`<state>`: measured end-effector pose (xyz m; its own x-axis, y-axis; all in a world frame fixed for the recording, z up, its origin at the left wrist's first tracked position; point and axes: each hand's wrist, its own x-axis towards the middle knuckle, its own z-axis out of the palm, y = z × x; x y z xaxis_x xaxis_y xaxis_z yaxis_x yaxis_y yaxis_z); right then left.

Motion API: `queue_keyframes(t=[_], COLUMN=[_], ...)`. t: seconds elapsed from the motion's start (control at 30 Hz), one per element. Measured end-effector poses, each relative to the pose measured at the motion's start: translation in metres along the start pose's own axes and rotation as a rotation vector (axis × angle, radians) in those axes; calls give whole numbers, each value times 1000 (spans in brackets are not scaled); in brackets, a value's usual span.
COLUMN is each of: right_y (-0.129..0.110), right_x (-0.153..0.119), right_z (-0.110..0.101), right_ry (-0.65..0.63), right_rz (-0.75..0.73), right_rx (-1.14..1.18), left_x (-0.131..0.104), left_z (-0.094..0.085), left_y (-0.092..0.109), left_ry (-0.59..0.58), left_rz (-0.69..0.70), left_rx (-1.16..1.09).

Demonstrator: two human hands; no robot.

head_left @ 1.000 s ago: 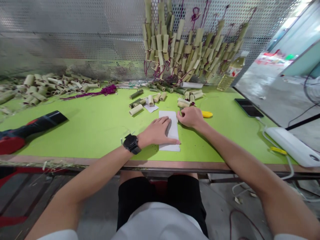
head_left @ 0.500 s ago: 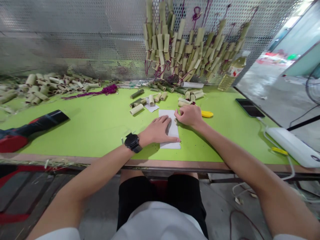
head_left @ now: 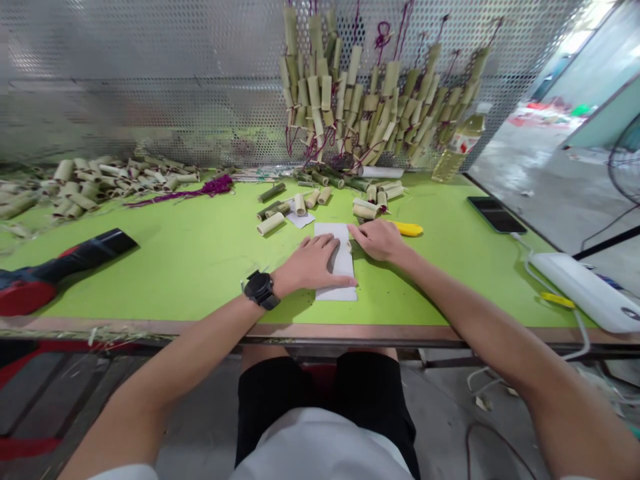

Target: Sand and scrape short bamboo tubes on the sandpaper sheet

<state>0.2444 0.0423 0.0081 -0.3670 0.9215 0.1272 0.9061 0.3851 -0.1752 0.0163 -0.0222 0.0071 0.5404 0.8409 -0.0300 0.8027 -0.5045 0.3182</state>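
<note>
The left hand [head_left: 317, 263] lies flat on the white paper [head_left: 343, 259] on the green worktop [head_left: 200, 267], its grip spread wide. The right hand [head_left: 379, 240] is curled at the paper's right edge, by a small pale bit [head_left: 349, 247]; I can't tell if its grip holds it. Past them lie short bamboo tubes [head_left: 271, 225]. Farther back, a bottle [head_left: 447, 165] has a red and white label [head_left: 463, 143], too blurry to read.

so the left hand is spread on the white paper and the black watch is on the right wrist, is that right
Not quite: the black watch is on the left wrist, as the head view shows. The left hand is indeed spread on the white paper.
</note>
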Motion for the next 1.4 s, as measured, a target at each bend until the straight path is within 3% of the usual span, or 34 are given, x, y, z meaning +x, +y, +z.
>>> queue_keyframes(t=[0.27, 0.53, 0.7, 0.93, 1.2, 1.4], right_y=[9, 17, 5, -22, -17, -15], right_x=[2, 2, 0, -10, -17, -4], right_z=[10, 9, 4, -4, -5, -5], right_ry=[96, -3, 3, -30, -97, -65], right_rz=[121, 171, 196, 68, -147, -117], right_rx=[193, 304, 234, -21, -139, -213], left_x=[0, -3, -3, -1, 0, 2], left_z=[-1, -3, -3, 0, 1, -1], left_y=[-1, -3, -5, -6, -8, -7], left_ry=[-4, -79, -83, -67, -68, -69], left_rz=[-3, -27, -26, -17, -7, 3], left_rx=[-6, -33, -35, -19, -28, -29])
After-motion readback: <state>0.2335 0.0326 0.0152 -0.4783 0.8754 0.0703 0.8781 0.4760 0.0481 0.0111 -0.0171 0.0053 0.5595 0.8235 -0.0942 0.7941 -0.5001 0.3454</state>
